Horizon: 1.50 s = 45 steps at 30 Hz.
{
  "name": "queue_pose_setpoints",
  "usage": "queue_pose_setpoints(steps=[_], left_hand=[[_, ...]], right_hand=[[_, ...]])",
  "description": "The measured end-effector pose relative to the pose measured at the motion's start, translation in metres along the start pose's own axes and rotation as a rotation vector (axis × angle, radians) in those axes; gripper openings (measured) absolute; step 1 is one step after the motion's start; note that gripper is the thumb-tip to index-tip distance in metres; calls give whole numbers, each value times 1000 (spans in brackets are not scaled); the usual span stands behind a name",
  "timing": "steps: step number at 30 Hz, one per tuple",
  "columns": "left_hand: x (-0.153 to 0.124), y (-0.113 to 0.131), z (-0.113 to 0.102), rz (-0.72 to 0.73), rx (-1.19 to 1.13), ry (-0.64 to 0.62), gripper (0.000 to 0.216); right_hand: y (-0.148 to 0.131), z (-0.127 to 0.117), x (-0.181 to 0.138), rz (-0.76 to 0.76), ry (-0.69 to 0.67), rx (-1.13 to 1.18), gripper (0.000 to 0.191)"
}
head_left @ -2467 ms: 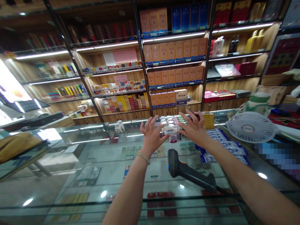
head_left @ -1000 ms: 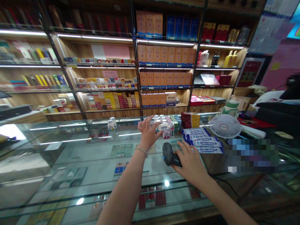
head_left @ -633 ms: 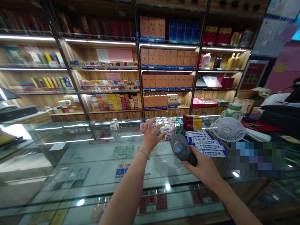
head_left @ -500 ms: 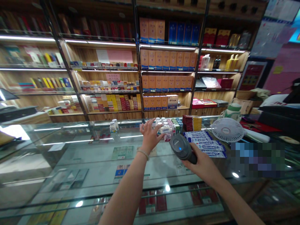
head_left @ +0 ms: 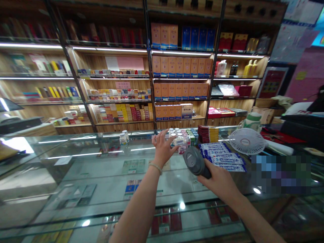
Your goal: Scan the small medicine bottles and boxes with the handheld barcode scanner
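My left hand (head_left: pixel 163 145) reaches over the glass counter, thumb and fingers curved around a small clear-and-white bottle (head_left: pixel 179 141) tipped on its side. More small bottles (head_left: pixel 174 131) with white caps stand right behind it, so the exact contact is partly hard to see. In my right hand (head_left: pixel 219 179) is a dark grey handheld barcode scanner (head_left: pixel 193 161), gripped by its handle, its head close to the bottle. Two similar bottles (head_left: pixel 124 138) stand apart to the left. Blue-and-white sachets (head_left: pixel 222 157) lie to the right of the scanner.
The glass display counter (head_left: pixel 106 189) has packs on shelves below its top. A stack of red-and-yellow packets (head_left: pixel 207 134), a white fan (head_left: pixel 246 141) and a green-and-white flask (head_left: pixel 253 119) stand to the right. Shelves of boxes (head_left: pixel 182 66) line the wall.
The blue light on the scanner was lit earlier and is now off. The view has shifted slightly; both hands keep nearly the same places.
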<state>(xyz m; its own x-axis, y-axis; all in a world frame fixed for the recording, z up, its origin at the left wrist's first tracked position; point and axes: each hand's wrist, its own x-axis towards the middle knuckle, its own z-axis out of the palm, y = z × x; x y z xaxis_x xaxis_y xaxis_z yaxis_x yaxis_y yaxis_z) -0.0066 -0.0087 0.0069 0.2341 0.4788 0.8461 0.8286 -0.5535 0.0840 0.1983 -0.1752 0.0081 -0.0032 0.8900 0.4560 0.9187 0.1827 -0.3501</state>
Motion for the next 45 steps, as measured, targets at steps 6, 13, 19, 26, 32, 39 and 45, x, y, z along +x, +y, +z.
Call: queue_pose_setpoints(steps=[6, 13, 19, 26, 32, 39, 45], left_hand=[[0, 0, 0, 2, 0, -5, 45], [0, 0, 0, -11, -8, 3, 43], [1, 1, -1, -9, -6, -3, 44], [0, -1, 1, -8, -9, -2, 44], [0, -1, 1, -6, -3, -11, 44], [0, 0, 2, -19, -1, -10, 44], [0, 0, 2, -23, -10, -7, 44]], right_hand=[[5, 8, 3, -92, 83, -126, 22], [11, 23, 14, -321, 265, -222, 28], [15, 37, 21, -370, 231, -260, 29], [21, 45, 19, -411, 197, -263, 32], [23, 39, 14, -411, 77, -228, 50], [25, 40, 12, -452, 100, -267, 62], [27, 42, 11, -472, 126, -286, 62]])
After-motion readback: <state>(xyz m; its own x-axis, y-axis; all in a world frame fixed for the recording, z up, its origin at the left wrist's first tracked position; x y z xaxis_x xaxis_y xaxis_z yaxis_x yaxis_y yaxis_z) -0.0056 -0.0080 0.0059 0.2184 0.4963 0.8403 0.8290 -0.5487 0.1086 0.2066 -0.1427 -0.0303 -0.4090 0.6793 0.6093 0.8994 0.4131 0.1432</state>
